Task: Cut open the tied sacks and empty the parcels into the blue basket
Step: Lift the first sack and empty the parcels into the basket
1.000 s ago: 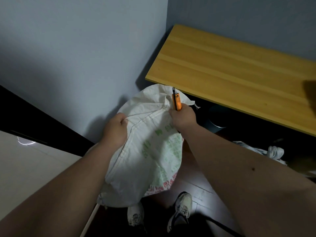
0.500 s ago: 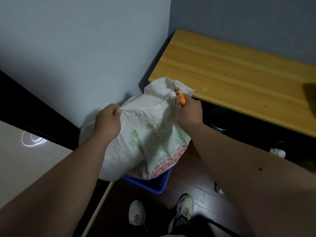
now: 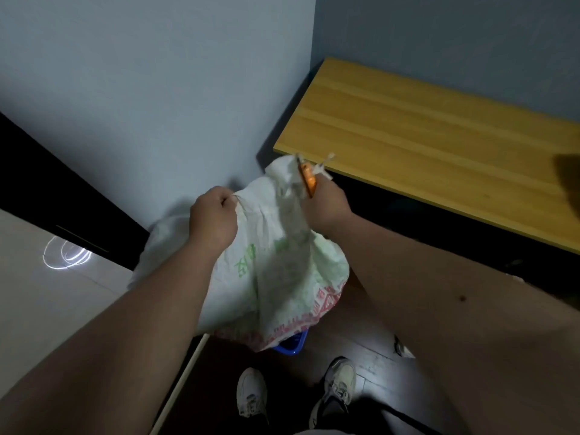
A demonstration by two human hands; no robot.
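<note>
A white woven sack [image 3: 282, 277] with green and red print hangs in front of me, held up off the floor. My left hand [image 3: 213, 219] is clenched on its upper left edge. My right hand [image 3: 328, 205] grips the bunched top of the sack together with an orange utility knife [image 3: 308, 180], whose tip points up beside the frayed tie. Under the sack a corner of the blue basket [image 3: 293, 344] shows; the rest of it is hidden by the sack.
A yellow wooden tabletop [image 3: 439, 152] runs from the wall corner to the right, dark space beneath it. A pale cabinet top [image 3: 47, 277] lies at the left. My two white shoes [image 3: 251, 395] stand on dark wooden flooring below. A small white scrap [image 3: 403, 348] lies on the floor.
The sack has been lifted higher and swung over the blue basket, which came into view beneath it. Both hands kept their grip; the knife is now tilted at the sack's top.
</note>
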